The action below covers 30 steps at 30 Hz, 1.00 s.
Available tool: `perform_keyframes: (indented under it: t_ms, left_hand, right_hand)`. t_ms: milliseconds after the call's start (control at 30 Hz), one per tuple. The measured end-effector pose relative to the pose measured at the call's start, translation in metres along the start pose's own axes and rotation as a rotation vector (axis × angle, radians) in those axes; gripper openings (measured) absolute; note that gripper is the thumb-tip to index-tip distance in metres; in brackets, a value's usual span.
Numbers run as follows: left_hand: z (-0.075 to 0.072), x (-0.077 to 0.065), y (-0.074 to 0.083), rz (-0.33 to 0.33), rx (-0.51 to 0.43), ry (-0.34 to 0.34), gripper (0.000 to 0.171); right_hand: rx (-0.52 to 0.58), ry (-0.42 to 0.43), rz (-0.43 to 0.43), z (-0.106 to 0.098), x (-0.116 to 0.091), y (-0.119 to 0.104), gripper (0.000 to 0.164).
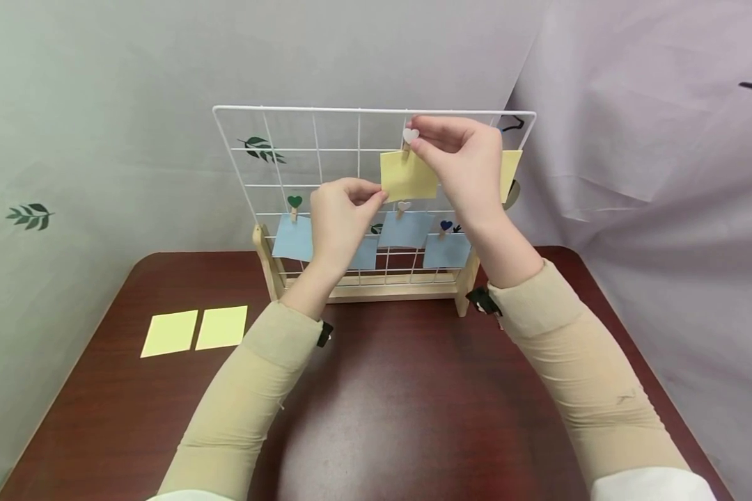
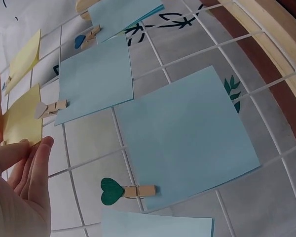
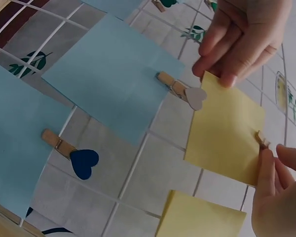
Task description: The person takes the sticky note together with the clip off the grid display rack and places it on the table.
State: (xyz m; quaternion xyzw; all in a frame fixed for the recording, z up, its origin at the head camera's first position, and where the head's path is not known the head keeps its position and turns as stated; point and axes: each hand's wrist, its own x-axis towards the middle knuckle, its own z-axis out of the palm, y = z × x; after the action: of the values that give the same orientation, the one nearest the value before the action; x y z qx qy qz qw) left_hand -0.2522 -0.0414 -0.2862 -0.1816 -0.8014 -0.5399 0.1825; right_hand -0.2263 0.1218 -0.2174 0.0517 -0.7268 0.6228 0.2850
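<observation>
The right grip is pinching a wooden clothespin with a white heart-shaped head, its lower end at the top edge of a square yellow paper note. The left grip is pinching that note's lower left corner between thumb and finger. The note lies at the upper right part of a white wire grid panel; whether the clothespin bites both paper and wire cannot be determined. The step in hand is judged to be fastening this note. Good practice: keep the corner pinched and the paper level, seat the clothespin over wire and paper together, test with a light tug, then release. Care is advised, as the left grip sits close to the square light-blue paper notes and could brush them. Count in the head view: four yellow notes, being the pinched one, a second on the grid partly behind the right grip, and a loose pair on the dark reddish-brown desk; four blue notes, one partly hidden; four visible heart clothespins, two white, one green, one dark blue; one grid; one pale wooden stand.
</observation>
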Motion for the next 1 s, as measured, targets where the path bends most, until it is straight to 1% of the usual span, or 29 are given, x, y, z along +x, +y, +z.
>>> perform_keyframes:
  t_ms: [133,300,433,600,800,1000]
  left_hand:
    - [0.000,0.001,0.001,0.001,-0.001,0.009,0.014]
    - [-0.001,0.003,0.004,-0.005,-0.028,0.014,0.016]
    - [-0.003,0.007,0.007,0.002,-0.031,0.015,0.018]
    - [-0.005,0.009,0.007,0.005,-0.006,0.007,0.016]
    - [-0.009,0.013,0.007,0.032,0.011,0.003,0.015]
    - [-0.011,0.017,0.011,0.029,0.036,0.000,0.015]
  right_hand:
    - [0.055,0.051,-0.024,0.004,0.001,0.003,0.018]
    - [0.097,0.093,-0.024,0.008,0.002,0.004,0.017]
    - [0.095,0.106,-0.020,0.009,0.001,0.005,0.016]
    - [0.093,0.108,-0.023,0.011,0.000,0.004,0.015]
    - [0.069,0.112,-0.037,0.014,-0.001,0.003,0.014]
    - [0.096,0.128,-0.025,0.015,0.001,0.002,0.013]
